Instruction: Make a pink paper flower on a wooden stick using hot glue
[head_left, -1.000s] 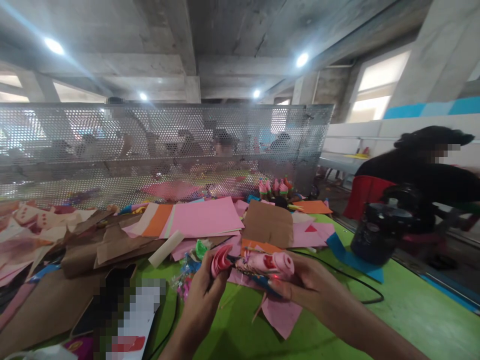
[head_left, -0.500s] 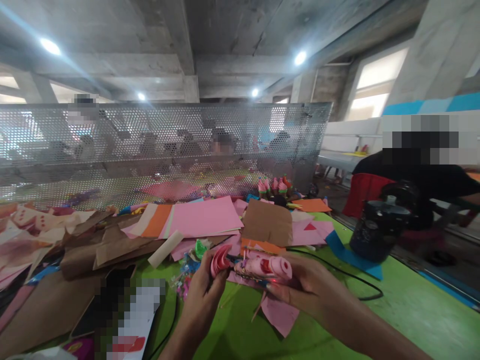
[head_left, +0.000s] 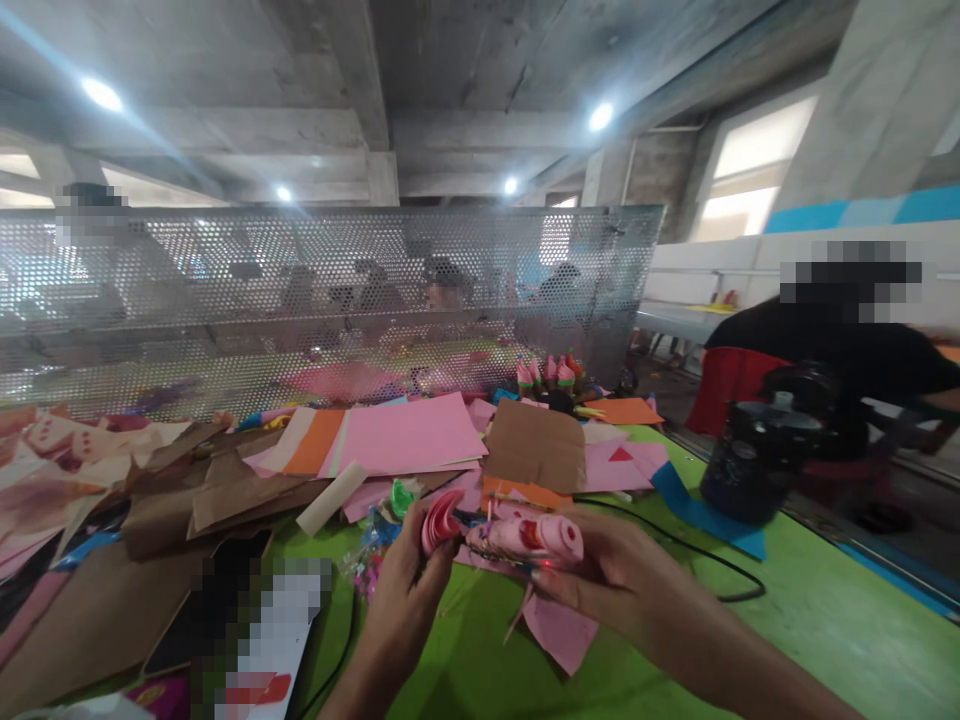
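Note:
My left hand (head_left: 409, 585) pinches a curled pink paper piece (head_left: 439, 520) by its lower edge. My right hand (head_left: 604, 575) is wrapped round a pink glue gun (head_left: 529, 538) with a red mark on its body. The gun's nozzle points left at the curled paper, nearly touching it. Both hands hover just above the green tabletop (head_left: 825, 620). A black cord (head_left: 697, 555) runs from the gun to the right across the table.
Pink, orange and brown paper sheets (head_left: 409, 435) lie spread behind my hands, with a pink scrap (head_left: 559, 630) under them. A perforated metal screen (head_left: 322, 300) closes the table's far side. A black jar (head_left: 754, 460) stands at right, beside a seated person in black (head_left: 840, 350).
The hands and the glue gun have barely shifted. A person behind the screen has moved to the left.

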